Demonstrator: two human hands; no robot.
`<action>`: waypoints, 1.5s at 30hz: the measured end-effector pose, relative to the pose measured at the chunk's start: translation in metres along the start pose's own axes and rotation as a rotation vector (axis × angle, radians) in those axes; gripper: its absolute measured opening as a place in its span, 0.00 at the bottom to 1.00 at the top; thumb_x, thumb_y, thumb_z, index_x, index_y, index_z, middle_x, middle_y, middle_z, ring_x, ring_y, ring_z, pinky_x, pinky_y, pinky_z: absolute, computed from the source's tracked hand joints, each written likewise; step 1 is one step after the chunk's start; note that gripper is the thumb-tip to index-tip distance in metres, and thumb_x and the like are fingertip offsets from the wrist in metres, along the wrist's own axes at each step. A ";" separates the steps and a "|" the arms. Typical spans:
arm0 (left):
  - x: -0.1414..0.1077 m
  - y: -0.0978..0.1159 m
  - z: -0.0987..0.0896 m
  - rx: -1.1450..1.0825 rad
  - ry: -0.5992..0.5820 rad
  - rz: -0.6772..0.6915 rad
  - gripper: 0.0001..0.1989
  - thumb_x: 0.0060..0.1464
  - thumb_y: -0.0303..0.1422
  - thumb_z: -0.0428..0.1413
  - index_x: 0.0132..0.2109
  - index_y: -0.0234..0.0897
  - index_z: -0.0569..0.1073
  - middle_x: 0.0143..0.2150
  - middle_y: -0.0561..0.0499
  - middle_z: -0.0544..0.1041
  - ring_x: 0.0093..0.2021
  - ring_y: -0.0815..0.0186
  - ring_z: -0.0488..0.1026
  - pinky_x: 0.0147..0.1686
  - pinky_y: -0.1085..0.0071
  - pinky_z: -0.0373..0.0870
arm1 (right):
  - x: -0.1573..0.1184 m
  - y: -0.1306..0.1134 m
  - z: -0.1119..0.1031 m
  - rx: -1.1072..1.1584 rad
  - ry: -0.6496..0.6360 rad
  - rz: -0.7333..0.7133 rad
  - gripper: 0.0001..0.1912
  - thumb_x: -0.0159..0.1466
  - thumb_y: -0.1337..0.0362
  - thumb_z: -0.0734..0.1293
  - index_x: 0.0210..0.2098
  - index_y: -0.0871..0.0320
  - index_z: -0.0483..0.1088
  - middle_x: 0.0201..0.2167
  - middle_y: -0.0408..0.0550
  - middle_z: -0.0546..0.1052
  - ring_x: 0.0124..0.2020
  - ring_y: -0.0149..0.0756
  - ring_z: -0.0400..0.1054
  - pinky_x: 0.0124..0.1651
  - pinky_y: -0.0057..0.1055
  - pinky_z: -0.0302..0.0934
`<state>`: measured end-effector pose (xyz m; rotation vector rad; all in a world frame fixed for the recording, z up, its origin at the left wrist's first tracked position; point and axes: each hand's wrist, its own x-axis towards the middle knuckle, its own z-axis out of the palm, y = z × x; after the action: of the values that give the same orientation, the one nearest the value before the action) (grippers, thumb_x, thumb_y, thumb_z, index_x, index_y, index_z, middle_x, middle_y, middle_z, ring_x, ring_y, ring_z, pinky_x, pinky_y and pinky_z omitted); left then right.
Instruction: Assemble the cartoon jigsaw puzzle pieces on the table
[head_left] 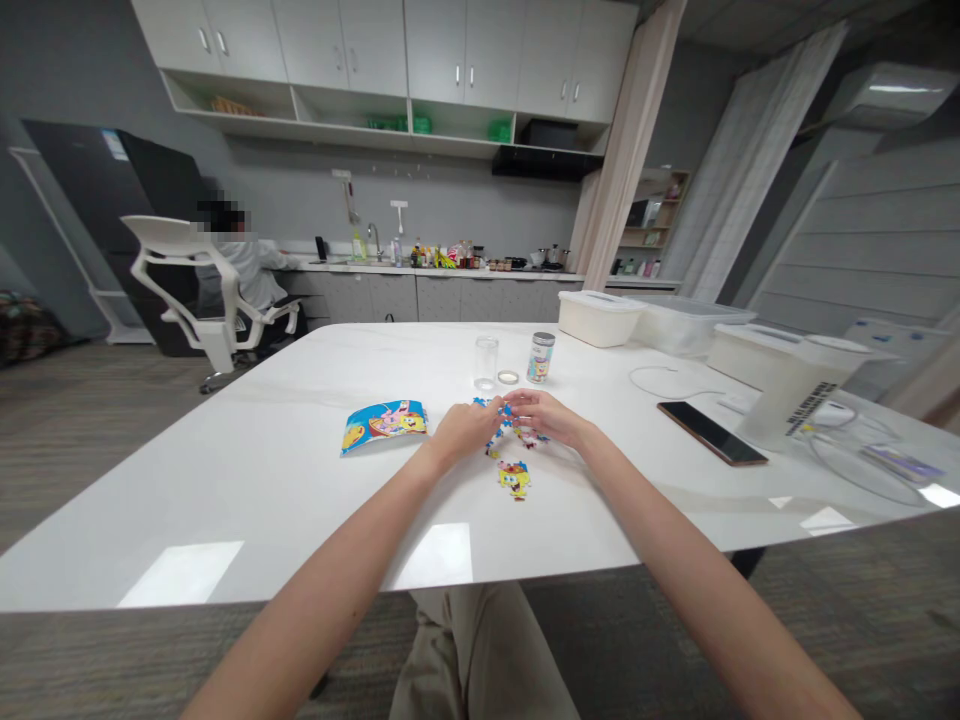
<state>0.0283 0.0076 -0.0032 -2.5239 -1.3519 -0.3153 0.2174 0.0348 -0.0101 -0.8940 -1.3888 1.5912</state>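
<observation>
Reaching w/ left hand [466, 432] & right hand [551, 415] to blue cartoon puzzle pcs [480, 401], mid white shiny table [247, 440]. Bending fingers; can't tell if open or holding. Near: yellow face puzzle chunk [514, 480]. Left: curved blue picture card [386, 423]. Far: clear round jar [486, 365].

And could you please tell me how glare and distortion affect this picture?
Head view: bright reflections glare near the front edge of the white table; wide-angle distortion leans the refrigerator and air conditioner; the seated person's head is pixelated.
</observation>
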 end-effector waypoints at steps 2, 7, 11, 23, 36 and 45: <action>0.000 0.000 0.001 0.011 0.007 0.002 0.18 0.66 0.39 0.39 0.53 0.36 0.65 0.35 0.41 0.79 0.37 0.56 0.78 0.35 0.67 0.70 | -0.001 0.000 0.000 -0.006 -0.002 -0.005 0.14 0.47 0.70 0.74 0.34 0.58 0.74 0.34 0.45 0.78 0.37 0.33 0.73 0.42 0.29 0.63; 0.001 -0.001 0.004 -0.007 0.011 -0.001 0.18 0.66 0.40 0.39 0.55 0.36 0.64 0.35 0.40 0.80 0.37 0.55 0.78 0.36 0.66 0.70 | -0.004 -0.002 0.002 -0.023 -0.020 -0.010 0.19 0.46 0.72 0.74 0.38 0.57 0.73 0.37 0.44 0.77 0.38 0.34 0.73 0.42 0.29 0.64; 0.000 0.001 0.005 -0.004 0.017 -0.005 0.18 0.66 0.39 0.39 0.55 0.36 0.63 0.35 0.41 0.80 0.37 0.56 0.79 0.36 0.66 0.70 | -0.004 -0.003 0.003 -0.007 -0.016 -0.003 0.20 0.45 0.73 0.74 0.38 0.56 0.73 0.35 0.43 0.76 0.36 0.33 0.73 0.39 0.27 0.64; 0.000 0.002 0.005 0.007 0.030 -0.007 0.18 0.66 0.39 0.40 0.55 0.34 0.64 0.33 0.40 0.79 0.36 0.54 0.79 0.34 0.66 0.69 | 0.002 0.000 0.001 0.012 0.019 -0.006 0.14 0.47 0.74 0.72 0.34 0.58 0.75 0.32 0.44 0.76 0.34 0.30 0.70 0.38 0.26 0.63; -0.001 0.003 0.003 0.004 0.035 0.005 0.18 0.66 0.38 0.41 0.57 0.35 0.64 0.34 0.39 0.80 0.37 0.51 0.79 0.32 0.64 0.70 | -0.001 -0.001 0.003 -0.004 -0.022 0.039 0.13 0.48 0.73 0.73 0.34 0.57 0.76 0.31 0.43 0.76 0.34 0.29 0.70 0.36 0.24 0.62; -0.001 0.004 0.000 0.005 0.013 -0.002 0.18 0.66 0.37 0.39 0.55 0.34 0.65 0.35 0.38 0.80 0.38 0.53 0.79 0.35 0.65 0.70 | 0.002 0.000 0.004 -0.015 0.001 0.044 0.07 0.53 0.71 0.70 0.33 0.57 0.75 0.32 0.44 0.76 0.33 0.29 0.69 0.37 0.26 0.62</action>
<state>0.0311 0.0050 -0.0044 -2.5125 -1.3485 -0.3282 0.2133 0.0347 -0.0095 -0.9397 -1.3906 1.6156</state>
